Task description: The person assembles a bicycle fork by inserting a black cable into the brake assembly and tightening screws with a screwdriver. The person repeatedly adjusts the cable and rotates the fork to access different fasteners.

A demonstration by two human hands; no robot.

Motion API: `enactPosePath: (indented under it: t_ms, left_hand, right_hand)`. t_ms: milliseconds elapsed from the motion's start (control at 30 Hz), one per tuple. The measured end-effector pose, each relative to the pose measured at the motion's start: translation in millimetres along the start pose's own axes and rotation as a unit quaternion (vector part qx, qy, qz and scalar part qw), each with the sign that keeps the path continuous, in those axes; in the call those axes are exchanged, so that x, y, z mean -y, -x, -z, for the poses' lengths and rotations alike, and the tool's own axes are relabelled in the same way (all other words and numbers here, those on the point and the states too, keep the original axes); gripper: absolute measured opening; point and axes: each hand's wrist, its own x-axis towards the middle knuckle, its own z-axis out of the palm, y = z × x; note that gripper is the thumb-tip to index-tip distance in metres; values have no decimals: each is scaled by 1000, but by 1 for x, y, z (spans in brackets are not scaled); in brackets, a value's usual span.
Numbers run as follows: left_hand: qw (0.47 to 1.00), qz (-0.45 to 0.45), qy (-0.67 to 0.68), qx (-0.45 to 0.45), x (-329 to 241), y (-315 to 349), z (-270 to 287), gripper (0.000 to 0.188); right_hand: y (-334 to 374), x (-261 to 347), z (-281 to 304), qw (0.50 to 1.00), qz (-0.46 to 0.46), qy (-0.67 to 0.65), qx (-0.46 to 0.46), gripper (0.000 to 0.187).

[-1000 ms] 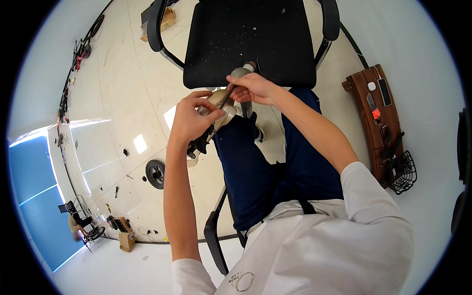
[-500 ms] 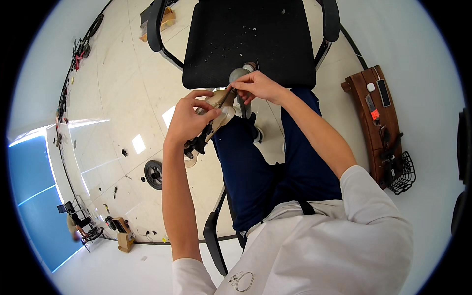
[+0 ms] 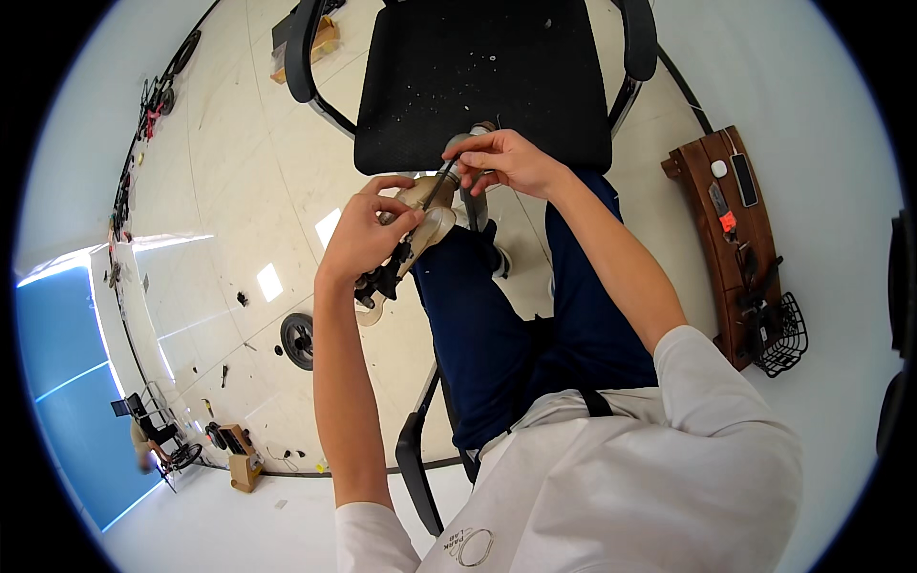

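Note:
Over my left thigh is a tan and grey mechanical assembly (image 3: 432, 193) with black fittings at its lower end; its exact kind is unclear. My left hand (image 3: 361, 231) grips its near side, thumb and fingers curled round it. A thin dark strip or rod (image 3: 438, 185) slants up across the assembly. At the strip's upper end, the fingertips of my right hand (image 3: 511, 162) are pinched together, the other fingers loosely bent. Behind that hand, the grey rounded end of the assembly shows against the front of a black chair seat (image 3: 487, 72).
The chair seat ahead is scattered with small pale crumbs. A black wheel (image 3: 298, 341) lies on the tiled floor to the left, near small loose parts. At right, a brown wooden bench (image 3: 731, 220) holds a phone and cables, with a black wire basket (image 3: 785, 334) beside it.
My right hand has shifted slightly, its fingers a little more spread, and more of the thin dark strip shows. My left hand keeps its hold on the assembly.

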Motion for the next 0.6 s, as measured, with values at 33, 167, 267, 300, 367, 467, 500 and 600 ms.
enactPosePath:
  t_ms: [33, 167, 267, 300, 367, 467, 500, 600]
  left_hand:
    - [1000, 7, 6, 6, 0, 0, 1, 23]
    - [1000, 14, 16, 6, 5, -1, 0, 23]
    - [1000, -8, -9, -4, 2, -1, -2, 22]
    - [1000, -17, -20, -7, 0, -1, -2, 22]
    - [1000, -10, -24, -7, 0, -1, -2, 21]
    - [1000, -6, -8, -7, 3, -1, -1, 21]
    - [1000, -6, 1, -6, 4, -1, -1, 21]
    - [1000, -7, 26, 11, 8, -3, 2, 20]
  right_hand:
    - [-2, -2, 2, 1000, -3, 6, -2, 28]
    - [-6, 4, -4, 999, -16, 10, -36, 31]
    - [-14, 8, -4, 998, -38, 5, -42, 31]
    - [-17, 9, -2, 998, -47, 5, -37, 30]
    - [-20, 8, -6, 999, -30, -1, -41, 29]
    - [-27, 9, -8, 998, -47, 5, -43, 29]
    - [-28, 9, -7, 997, -60, 10, -45, 30]
    - [-26, 7, -8, 998, -44, 5, -36, 31]
